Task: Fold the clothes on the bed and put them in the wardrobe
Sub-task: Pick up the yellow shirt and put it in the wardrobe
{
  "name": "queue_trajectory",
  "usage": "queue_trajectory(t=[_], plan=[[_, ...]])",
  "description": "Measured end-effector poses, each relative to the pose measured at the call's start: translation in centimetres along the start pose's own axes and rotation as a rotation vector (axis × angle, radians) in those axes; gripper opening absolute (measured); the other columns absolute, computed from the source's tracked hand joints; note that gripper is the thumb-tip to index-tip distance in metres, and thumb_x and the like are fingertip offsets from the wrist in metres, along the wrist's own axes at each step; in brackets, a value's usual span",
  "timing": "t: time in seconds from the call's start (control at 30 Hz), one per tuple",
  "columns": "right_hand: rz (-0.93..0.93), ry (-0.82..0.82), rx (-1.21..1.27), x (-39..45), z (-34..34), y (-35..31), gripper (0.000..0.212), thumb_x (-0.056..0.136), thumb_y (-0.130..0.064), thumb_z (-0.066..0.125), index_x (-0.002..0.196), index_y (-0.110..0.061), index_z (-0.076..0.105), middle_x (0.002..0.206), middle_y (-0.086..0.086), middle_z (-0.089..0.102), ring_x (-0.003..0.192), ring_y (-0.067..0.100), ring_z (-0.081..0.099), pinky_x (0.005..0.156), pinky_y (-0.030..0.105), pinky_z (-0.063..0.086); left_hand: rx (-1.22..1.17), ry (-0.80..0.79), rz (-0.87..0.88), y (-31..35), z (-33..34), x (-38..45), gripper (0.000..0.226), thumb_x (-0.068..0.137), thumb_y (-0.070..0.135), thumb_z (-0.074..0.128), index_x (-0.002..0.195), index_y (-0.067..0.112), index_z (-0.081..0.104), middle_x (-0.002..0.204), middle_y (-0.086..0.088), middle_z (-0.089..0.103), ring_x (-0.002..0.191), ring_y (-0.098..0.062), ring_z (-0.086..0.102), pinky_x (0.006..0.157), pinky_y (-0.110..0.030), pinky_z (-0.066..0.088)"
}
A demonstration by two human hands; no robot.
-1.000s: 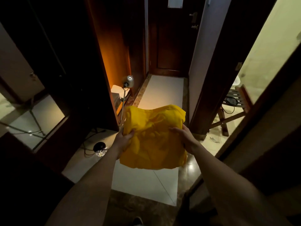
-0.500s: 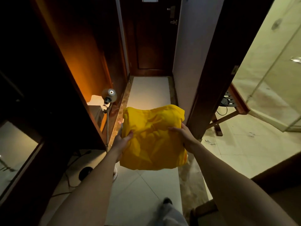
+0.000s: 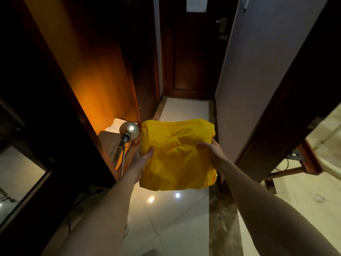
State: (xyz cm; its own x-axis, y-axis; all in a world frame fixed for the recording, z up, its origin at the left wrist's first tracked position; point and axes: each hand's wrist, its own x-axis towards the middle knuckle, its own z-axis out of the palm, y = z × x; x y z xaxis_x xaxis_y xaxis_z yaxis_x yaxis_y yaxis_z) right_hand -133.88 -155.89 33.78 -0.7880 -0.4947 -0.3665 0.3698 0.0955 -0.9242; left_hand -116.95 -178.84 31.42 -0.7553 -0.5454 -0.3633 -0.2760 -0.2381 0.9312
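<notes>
While both grip, yellow garment (image 3: 177, 154) between.

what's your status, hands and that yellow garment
Both hands, left and right, gripping folded yellow garment at its sides, held above floor. Lit wardrobe opening ahead-left. Lamp on stand close beside left hand.

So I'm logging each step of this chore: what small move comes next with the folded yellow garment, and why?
Probably turn it left toward the lit wooden compartment. The folded yellow garment is held in the air by the left hand and right hand, with a lamp close beside it.
</notes>
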Motion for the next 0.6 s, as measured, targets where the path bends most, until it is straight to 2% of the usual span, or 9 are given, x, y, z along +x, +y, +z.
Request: queue_trajectory(t=[0.07,0.17,0.3,0.37,0.43,0.57,0.6], plan=[[-0.008,-0.007,-0.026,2.9,0.4,-1.4,0.075,0.081,-0.028,0.076,0.144,-0.020,0.037,0.130,0.009,0.051,0.112,0.029,0.053,0.090,0.044,0.045,-0.001,-0.004,0.013,1.1,0.1,2.9,0.075,0.082,0.057,0.064,0.147,0.042,0.029,0.142,0.001,0.047,0.124,-0.033,0.050,0.102,-0.059,0.040],[-0.021,-0.034,-0.057,8.0,1.1,-3.4,0.085,0.070,-0.036,0.078,0.143,-0.019,0.039,0.129,0.008,0.051,0.115,0.030,0.052,0.094,0.045,0.044,0.000,0.033,0.024,2.7,0.4,7.5,0.068,0.089,0.048,0.060,0.148,0.037,0.028,0.138,0.000,0.047,0.124,-0.033,0.048,0.097,-0.050,0.043],[-0.045,-0.045,-0.068,15.7,3.0,-6.0,0.064,0.082,-0.028,0.075,0.137,-0.023,0.042,0.130,0.008,0.051,0.117,0.031,0.052,0.101,0.049,0.044,0.014,0.056,0.004,4.6,-0.6,15.0,0.086,0.078,0.065,0.060,0.150,0.035,0.025,0.147,-0.003,0.042,0.127,-0.036,0.047,0.100,-0.054,0.041],[-0.042,-0.051,-0.069,19.3,4.3,-7.5,0.074,0.072,-0.035,0.079,0.136,-0.023,0.044,0.131,0.008,0.052,0.117,0.032,0.052,0.103,0.053,0.044,0.050,0.036,-0.016,5.8,-1.4,19.1,0.094,0.073,0.073,0.059,0.151,0.037,0.020,0.149,-0.004,0.041,0.127,-0.037,0.047,0.103,-0.058,0.040],[-0.037,-0.057,-0.094,22.4,5.7,-9.4,0.086,0.062,-0.041,0.080,0.139,-0.023,0.044,0.132,0.008,0.054,0.116,0.031,0.054,0.103,0.055,0.044,0.094,0.053,0.004,7.6,-2.1,22.8,0.092,0.076,0.069,0.056,0.152,0.035,0.017,0.151,-0.004,0.037,0.130,-0.037,0.044,0.105,-0.055,0.039],[-0.073,-0.080,-0.100,29.1,8.0,-12.9,0.095,0.059,-0.046,0.081,0.142,-0.021,0.043,0.133,0.009,0.054,0.117,0.032,0.055,0.103,0.056,0.044,0.090,0.065,0.048,11.6,-3.5,30.0,0.105,0.062,0.082,0.057,0.150,0.041,0.017,0.153,-0.004,0.035,0.132,-0.037,0.041,0.106,-0.061,0.036],[-0.079,-0.080,-0.112,30.7,8.5,-13.6,0.094,0.059,-0.046,0.080,0.142,-0.021,0.043,0.133,0.009,0.055,0.117,0.032,0.055,0.103,0.056,0.044,0.092,0.063,0.034,12.2,-3.8,31.6,0.103,0.064,0.081,0.057,0.150,0.042,0.016,0.153,-0.004,0.035,0.132,-0.037,0.042,0.106,-0.062,0.036]])
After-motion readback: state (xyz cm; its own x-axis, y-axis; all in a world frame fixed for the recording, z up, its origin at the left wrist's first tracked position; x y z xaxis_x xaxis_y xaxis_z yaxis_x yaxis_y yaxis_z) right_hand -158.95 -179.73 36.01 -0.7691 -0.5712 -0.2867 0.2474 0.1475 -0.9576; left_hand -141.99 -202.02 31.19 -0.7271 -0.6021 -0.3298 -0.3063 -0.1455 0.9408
